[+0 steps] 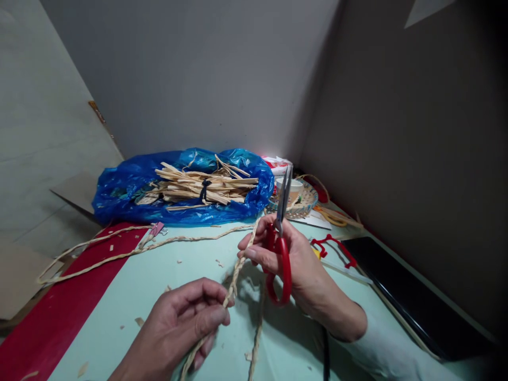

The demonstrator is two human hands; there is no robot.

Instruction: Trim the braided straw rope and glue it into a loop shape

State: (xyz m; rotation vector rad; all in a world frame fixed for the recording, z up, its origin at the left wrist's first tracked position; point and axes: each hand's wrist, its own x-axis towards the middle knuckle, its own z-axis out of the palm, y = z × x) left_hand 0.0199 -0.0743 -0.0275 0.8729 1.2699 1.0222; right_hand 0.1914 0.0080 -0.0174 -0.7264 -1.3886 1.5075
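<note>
A pale braided straw cord [237,272] runs slantwise between my two hands above the table. My left hand [186,317] is closed, pinching the cord between thumb and fingers. Higher up the same cord, my right hand [291,251] pinches it with thumb and fingertips. Red-handled scissors [284,254] also hang in my right hand, blades pointing up and nearly together. More of the cord trails left across the tabletop, where a pink binder clip [156,229] sits on it. Another length of cord [257,333] lies below my right hand.
A blue plastic bag [115,185] holds a tied bundle of dry straw strips [222,186] against the wall. Behind my right hand stand a woven basket [305,203] and a cup [294,188]. Red-framed glasses [337,246] and a black flat object [413,296] lie at right. Straw scraps dot the tabletop [159,270].
</note>
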